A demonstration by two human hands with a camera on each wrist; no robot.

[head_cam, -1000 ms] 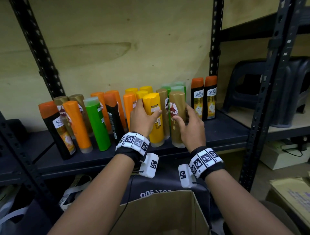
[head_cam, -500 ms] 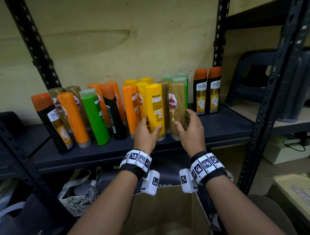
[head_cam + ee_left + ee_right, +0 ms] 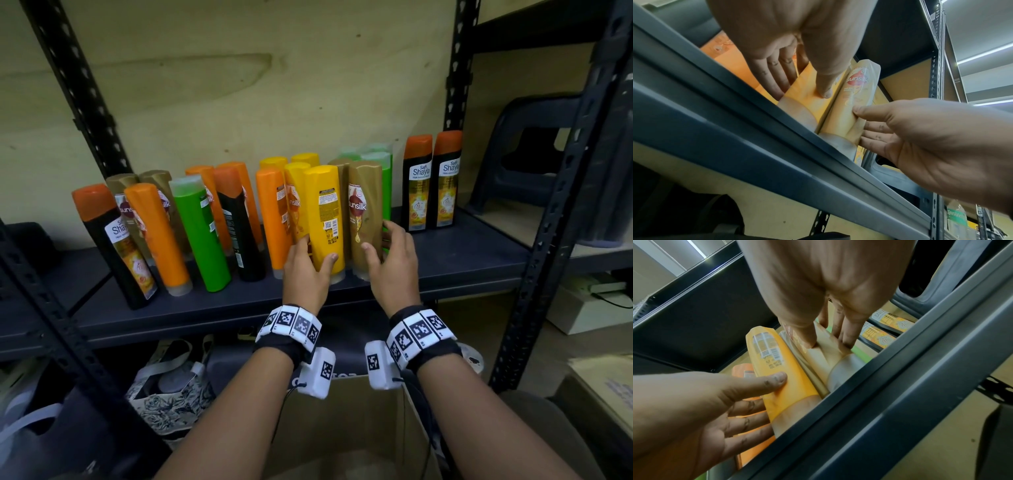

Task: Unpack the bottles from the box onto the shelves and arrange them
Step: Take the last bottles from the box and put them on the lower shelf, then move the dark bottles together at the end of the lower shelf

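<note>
Arranging step in hand: at shelf [image 3: 445,270] front, 12 o'clock of the box [image 3: 342,428], yellow bottle [image 3: 323,219] is pinched by left hand [image 3: 306,270], gold Sunsilk bottle [image 3: 364,216] by right hand [image 3: 394,263]; squaring both upright, then release, is judged next.

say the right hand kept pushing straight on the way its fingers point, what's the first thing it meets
The right hand already grips the gold bottle, fingers pointing toward the back of the shelf. Going on, it would probably meet the green bottles right behind the gold one first, though depth is hard to judge.
</note>
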